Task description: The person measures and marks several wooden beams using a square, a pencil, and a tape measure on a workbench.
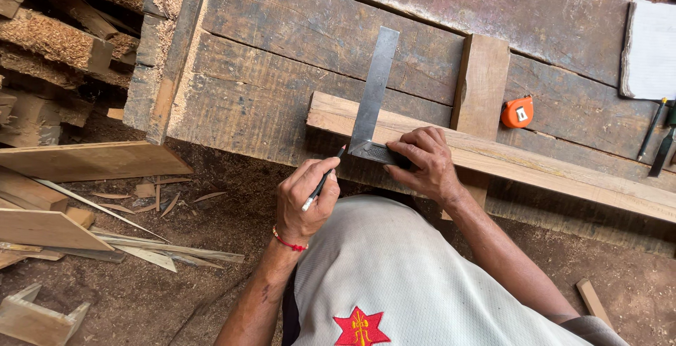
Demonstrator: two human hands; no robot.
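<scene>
A long pale wooden strip [549, 170] lies across the dark plank workbench [282, 57]. A metal try square [374, 82] rests on its left end, blade pointing away from me and dark stock against the strip's near edge. My right hand [424, 161] presses down on the stock. My left hand [304, 202], with a red thread at the wrist, grips a dark pencil [322, 183]. The pencil tip touches the strip right beside the blade's left edge.
An orange tape measure [517, 112] sits on the bench next to a short wooden block [482, 82]. A white pad [651, 47] and pens [651, 129] lie at the far right. Offcuts, boards [84, 159] and shavings cover the dirt floor at left.
</scene>
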